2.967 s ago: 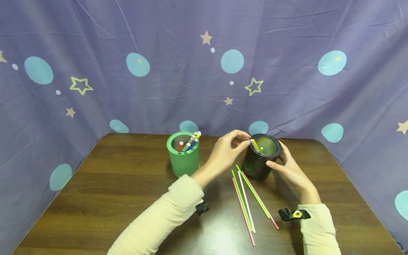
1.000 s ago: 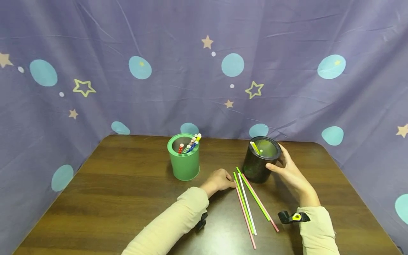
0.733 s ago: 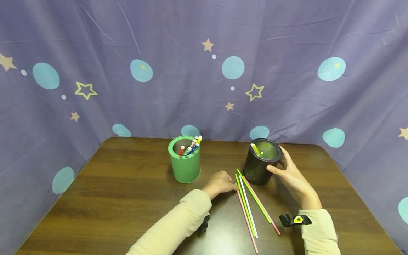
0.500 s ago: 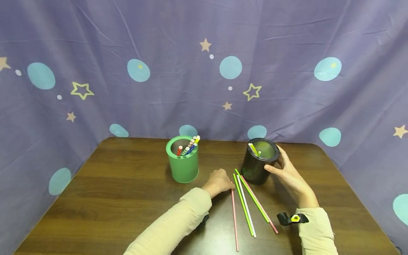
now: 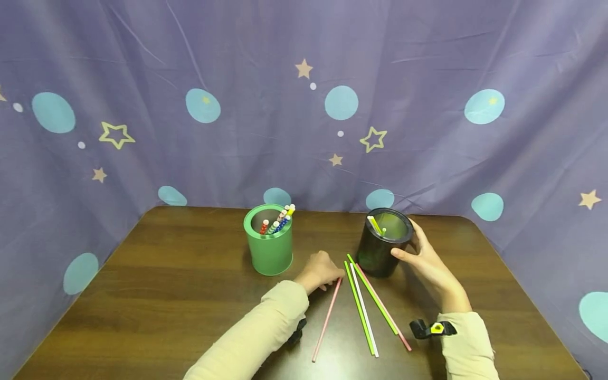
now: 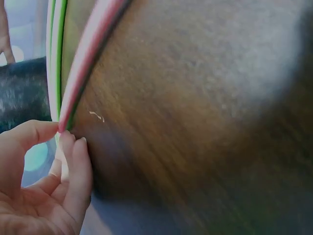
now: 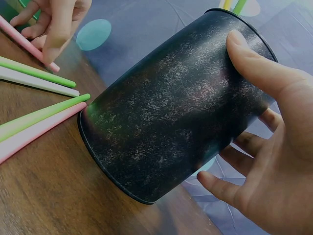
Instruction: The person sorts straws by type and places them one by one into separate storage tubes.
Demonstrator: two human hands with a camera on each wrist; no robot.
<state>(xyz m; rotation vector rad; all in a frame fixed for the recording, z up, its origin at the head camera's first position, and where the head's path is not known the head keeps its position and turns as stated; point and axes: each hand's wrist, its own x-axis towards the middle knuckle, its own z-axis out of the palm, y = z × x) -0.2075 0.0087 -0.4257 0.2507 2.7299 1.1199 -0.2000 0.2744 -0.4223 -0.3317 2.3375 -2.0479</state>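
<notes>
My left hand pinches the far end of a pink straw between thumb and fingertips; in the left wrist view that end sits right at the fingertips. The rest of the straw slants toward the front of the table. My right hand holds a black cylindrical cup from the right, thumb on the near side and fingers behind. Inside the cup stand a few straws, yellow-green and whitish. Between the hands lie green straws, a white straw and another pink straw.
A green cylindrical cup with several patterned, white-ended sticks stands left of the black cup. Both stand on a brown wooden table. Behind it hangs a purple curtain with stars and blue spots.
My left hand has come down from the black cup's rim to the loose straws and gripped the leftmost pink one. That straw's near end has swung left, away from the others. The right hand stays put.
</notes>
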